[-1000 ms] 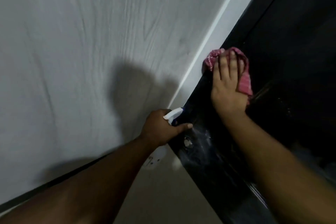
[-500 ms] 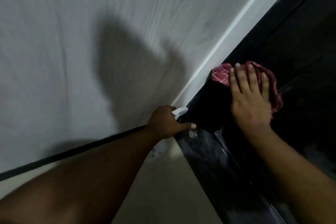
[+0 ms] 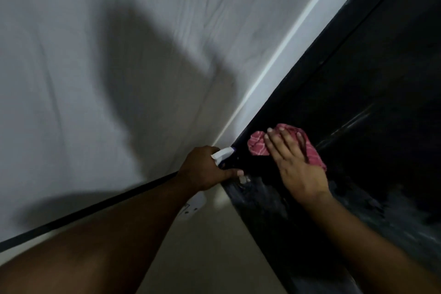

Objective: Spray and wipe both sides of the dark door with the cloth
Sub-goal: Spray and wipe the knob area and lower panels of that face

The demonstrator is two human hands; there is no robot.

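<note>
- Head view: the dark, glossy black door (image 3: 358, 83) fills the right side of the frame, and its near edge runs as a slanted line from the upper right down to the bottom centre.
- The right hand (image 3: 296, 164) lies flat and spread on the door face, close to that near edge, with the fingers (image 3: 274, 143) stretched out and the palm pressing down.
- Under that hand sits a crumpled red cloth with a thin white check (image 3: 257, 147); it is pinned against the door, and its folds stick out past the fingertips toward the edge and beside the little finger further onto the panel.
- Just below the hand the door surface shows pale smears and streaks (image 3: 269, 196).
- The left hand (image 3: 202, 169) is closed in a fist around a white plastic spray bottle (image 3: 223, 153), right beside the door edge; the thumb reaches across and touches the edge.
- Only the bottle's white top with a dark bluish part, and a bit of its pale body below the wrist, can be seen.
- Left of the door stands a pale grey wall with a faint wood-grain pattern (image 3: 83, 67), carrying a large soft shadow.
- A light beige floor (image 3: 202, 258) shows below the door edge, between both forearms.
</note>
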